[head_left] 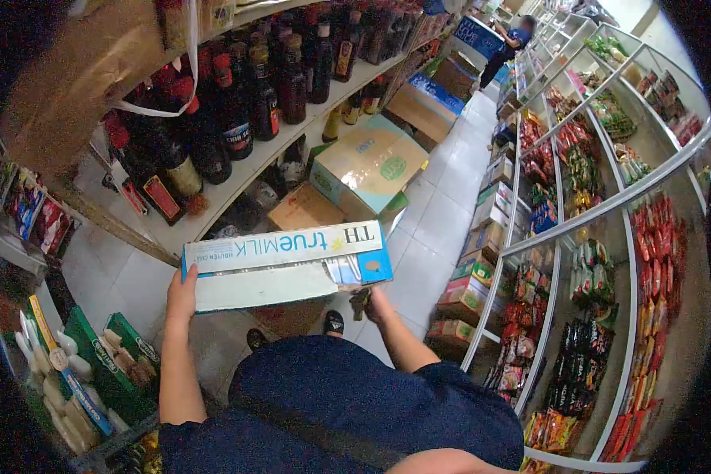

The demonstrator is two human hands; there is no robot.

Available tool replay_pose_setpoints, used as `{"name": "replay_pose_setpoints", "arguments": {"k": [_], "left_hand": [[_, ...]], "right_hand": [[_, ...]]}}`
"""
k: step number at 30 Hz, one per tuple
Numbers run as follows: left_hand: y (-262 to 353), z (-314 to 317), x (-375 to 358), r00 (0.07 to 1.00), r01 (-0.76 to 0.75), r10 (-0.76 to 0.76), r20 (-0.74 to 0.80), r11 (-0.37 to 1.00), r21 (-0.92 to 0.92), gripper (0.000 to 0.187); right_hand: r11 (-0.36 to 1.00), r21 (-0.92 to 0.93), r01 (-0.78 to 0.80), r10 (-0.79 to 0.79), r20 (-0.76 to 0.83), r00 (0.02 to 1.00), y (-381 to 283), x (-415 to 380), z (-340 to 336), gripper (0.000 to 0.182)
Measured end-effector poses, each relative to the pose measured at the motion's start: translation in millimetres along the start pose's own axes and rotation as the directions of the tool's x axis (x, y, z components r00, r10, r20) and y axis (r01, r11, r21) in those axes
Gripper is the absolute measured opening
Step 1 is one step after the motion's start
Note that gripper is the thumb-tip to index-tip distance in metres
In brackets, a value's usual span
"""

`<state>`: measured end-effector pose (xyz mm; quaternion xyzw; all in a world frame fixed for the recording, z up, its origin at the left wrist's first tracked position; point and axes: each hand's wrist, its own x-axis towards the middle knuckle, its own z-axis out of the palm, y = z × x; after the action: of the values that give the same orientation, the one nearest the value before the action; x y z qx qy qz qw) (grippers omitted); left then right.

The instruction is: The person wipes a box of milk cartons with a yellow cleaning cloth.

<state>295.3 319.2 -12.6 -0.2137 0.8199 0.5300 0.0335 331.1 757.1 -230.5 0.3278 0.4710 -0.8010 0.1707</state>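
Observation:
A white and blue milk carton box (284, 251), printed "TH true MILK" upside down to me, is held up in front of my body. Its near side is torn near the right, and shiny blue-and-silver packs (344, 272) show through. My left hand (182, 296) is closed on the left end of the box, thumb along the side. Beneath the right corner, my right hand (381, 306) grips the box, its fingers mostly hidden. A small dark item (360, 302) shows beside that hand; I cannot make out what it is.
Dark bottles (237, 118) line the left shelf (253, 170). Cardboard boxes (363, 162) stand on the floor ahead. A glass-framed rack (482, 347) of packaged goods runs along the right. Another person (517, 39) stands far down the tiled aisle (450, 182). Green boxes (95, 347) sit lower left.

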Motion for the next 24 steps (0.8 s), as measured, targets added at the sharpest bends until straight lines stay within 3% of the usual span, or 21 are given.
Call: {"name": "replay_pose_setpoints", "arguments": {"k": [5, 8, 12, 13, 16, 17, 22, 23, 24], "left_hand": [[1.7, 3.0, -2.7, 0.998, 0.004, -0.005, -0.065, 1.0, -0.021, 0.042], [-2.4, 1.8, 0.7, 1.0, 0.011, -0.012, -0.016, 0.999, -0.052, 0.043], [-8.2, 1.6, 4.5, 1.0, 0.004, -0.002, 0.021, 0.994, -0.11, 0.044], [-14.7, 0.7, 9.3, 1.0, 0.0, 0.003, 0.023, 0.995, -0.098, 0.044], [-9.5, 1.7, 6.3, 1.0, 0.005, -0.005, 0.005, 0.999, -0.034, 0.044], [-5.6, 0.4, 4.4, 1.0, 0.011, -0.011, -0.009, 1.0, -0.006, 0.044], [-11.5, -0.8, 7.3, 1.0, -0.012, 0.011, -0.011, 0.999, -0.031, 0.045], [-11.9, -0.1, 6.1, 1.0, -0.014, 0.013, -0.01, 0.999, -0.031, 0.045], [-11.2, 0.1, 4.9, 1.0, -0.009, 0.009, 0.0, 1.0, -0.029, 0.044]], "right_hand": [[0.957, 0.224, 0.184, -0.178, -0.046, 0.983, -27.2, -52.5, 29.3, 0.042], [0.905, 0.218, 0.365, -0.374, 0.0, 0.928, -71.3, -97.0, 59.9, 0.037], [0.957, 0.1, 0.271, -0.27, -0.022, 0.963, -53.6, -44.1, 25.9, 0.038], [0.996, -0.048, 0.069, -0.074, -0.112, 0.991, -56.7, -41.7, 27.0, 0.041], [0.997, -0.071, -0.033, 0.032, -0.003, 0.999, -49.3, -25.4, 33.8, 0.04], [0.981, -0.099, -0.164, 0.166, 0.011, 0.986, -41.3, -5.4, 15.8, 0.036], [0.991, -0.006, 0.135, -0.135, 0.04, 0.99, -105.5, -45.6, 57.1, 0.039], [0.976, 0.091, 0.196, -0.202, 0.064, 0.977, -129.1, -63.8, 78.7, 0.043], [0.937, -0.012, 0.348, -0.343, 0.143, 0.928, -137.5, -53.5, 72.3, 0.043]]}}
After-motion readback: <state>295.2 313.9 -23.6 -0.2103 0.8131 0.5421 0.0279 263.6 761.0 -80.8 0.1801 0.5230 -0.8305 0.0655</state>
